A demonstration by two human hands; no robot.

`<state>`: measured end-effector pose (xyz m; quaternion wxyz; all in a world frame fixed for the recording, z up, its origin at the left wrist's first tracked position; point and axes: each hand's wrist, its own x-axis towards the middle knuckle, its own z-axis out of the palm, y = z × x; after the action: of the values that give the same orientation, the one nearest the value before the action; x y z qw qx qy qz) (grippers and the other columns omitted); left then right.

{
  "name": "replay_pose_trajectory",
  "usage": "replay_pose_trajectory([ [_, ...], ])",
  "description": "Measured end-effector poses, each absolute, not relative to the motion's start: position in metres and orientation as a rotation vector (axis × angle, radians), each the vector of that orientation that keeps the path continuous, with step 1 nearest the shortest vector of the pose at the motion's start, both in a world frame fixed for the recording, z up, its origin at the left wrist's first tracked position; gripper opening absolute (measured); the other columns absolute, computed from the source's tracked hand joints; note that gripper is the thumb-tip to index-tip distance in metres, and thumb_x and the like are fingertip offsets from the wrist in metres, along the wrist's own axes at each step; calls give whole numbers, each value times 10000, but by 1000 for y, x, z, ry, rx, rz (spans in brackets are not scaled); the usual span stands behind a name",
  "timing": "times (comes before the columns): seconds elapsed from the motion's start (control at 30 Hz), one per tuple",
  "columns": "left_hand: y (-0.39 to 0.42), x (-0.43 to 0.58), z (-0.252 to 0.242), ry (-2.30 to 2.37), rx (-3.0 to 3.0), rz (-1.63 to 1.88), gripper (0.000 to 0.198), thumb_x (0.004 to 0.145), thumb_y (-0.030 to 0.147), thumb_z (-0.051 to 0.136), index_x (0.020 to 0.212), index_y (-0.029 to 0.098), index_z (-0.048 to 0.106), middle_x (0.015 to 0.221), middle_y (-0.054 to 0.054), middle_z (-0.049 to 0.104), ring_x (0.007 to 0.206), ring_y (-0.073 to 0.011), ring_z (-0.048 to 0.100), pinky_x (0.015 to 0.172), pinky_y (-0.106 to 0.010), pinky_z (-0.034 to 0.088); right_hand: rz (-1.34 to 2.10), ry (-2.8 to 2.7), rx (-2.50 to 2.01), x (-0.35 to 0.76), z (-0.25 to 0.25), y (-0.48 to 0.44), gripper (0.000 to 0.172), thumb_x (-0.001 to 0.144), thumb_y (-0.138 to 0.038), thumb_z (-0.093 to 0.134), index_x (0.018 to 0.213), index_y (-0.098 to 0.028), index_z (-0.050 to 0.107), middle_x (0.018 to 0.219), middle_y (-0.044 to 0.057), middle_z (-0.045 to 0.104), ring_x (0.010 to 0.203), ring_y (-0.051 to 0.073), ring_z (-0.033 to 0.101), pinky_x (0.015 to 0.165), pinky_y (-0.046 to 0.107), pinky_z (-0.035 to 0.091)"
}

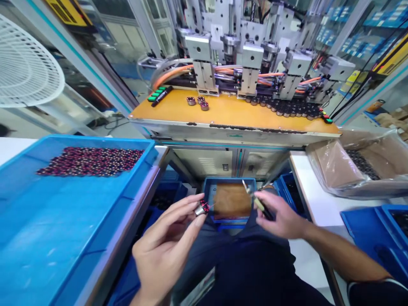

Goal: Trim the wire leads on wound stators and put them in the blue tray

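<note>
My left hand (pixel 165 246) pinches a small wound coil part (pixel 202 208), silver with red-black winding, between thumb and fingertips at the bottom centre. My right hand (pixel 282 219) grips a thin pointed tool (pixel 253 196), like tweezers, with its tip angled up and left, a short way right of the part. Both hands hover over a small blue bin (pixel 208 187) with a brown sheet inside, below the machine bench.
A large blue tray (pixel 63 221) on the left holds a patch of several similar parts (pixel 91 160). An orange bench (pixel 229 112) ahead carries three loose parts (pixel 198 102), markers and a row of dark parts under machine heads. Plastic-bagged parts (pixel 360 163) lie right; a fan at left.
</note>
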<state>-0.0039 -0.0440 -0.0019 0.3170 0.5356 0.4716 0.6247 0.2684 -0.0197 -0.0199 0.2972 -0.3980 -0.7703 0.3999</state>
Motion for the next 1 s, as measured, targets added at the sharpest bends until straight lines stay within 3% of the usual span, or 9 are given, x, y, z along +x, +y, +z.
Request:
replay_pose_trajectory([
  [0.13,-43,0,-3,1206,1466,1665,340,804,-14,729,1021,245,763,1148,-11,770,1072,-179,729,865,-255,638,1510,-1746,-699,252,-25,-59,723,875,-103,590,1531,-246,321,1063,74,602,780,99,602,749,277,551],
  [0.3,-43,2,-1,1186,1512,1648,349,801,-37,721,1005,242,774,1152,3,769,1074,-169,728,905,-257,632,1602,-1712,-503,239,-12,-53,831,787,-51,602,1550,-242,335,1118,98,605,964,163,638,878,369,550],
  [0.47,-48,-2,-2,1184,1511,1637,367,802,-47,713,1020,243,769,1165,6,765,1064,-166,729,891,-260,640,1670,-1718,-463,229,-9,-42,855,740,-43,598,1544,-213,362,1119,105,614,1013,191,636,920,410,540],
  [0.83,-50,-8,-5,1185,1550,1603,401,791,-63,710,1032,254,761,1169,18,759,1052,-157,733,882,-251,642,1857,-1615,-538,220,-3,-39,800,709,-66,600,1484,-202,453,1064,75,586,913,146,607,855,350,544],
  [1.0,-50,-7,-6,1190,1535,1602,394,799,-50,709,1031,263,763,1161,18,762,1054,-160,732,882,-258,641,1887,-1613,-613,220,2,-40,597,672,-39,592,1256,-159,600,971,39,582,803,103,591,739,257,528],
])
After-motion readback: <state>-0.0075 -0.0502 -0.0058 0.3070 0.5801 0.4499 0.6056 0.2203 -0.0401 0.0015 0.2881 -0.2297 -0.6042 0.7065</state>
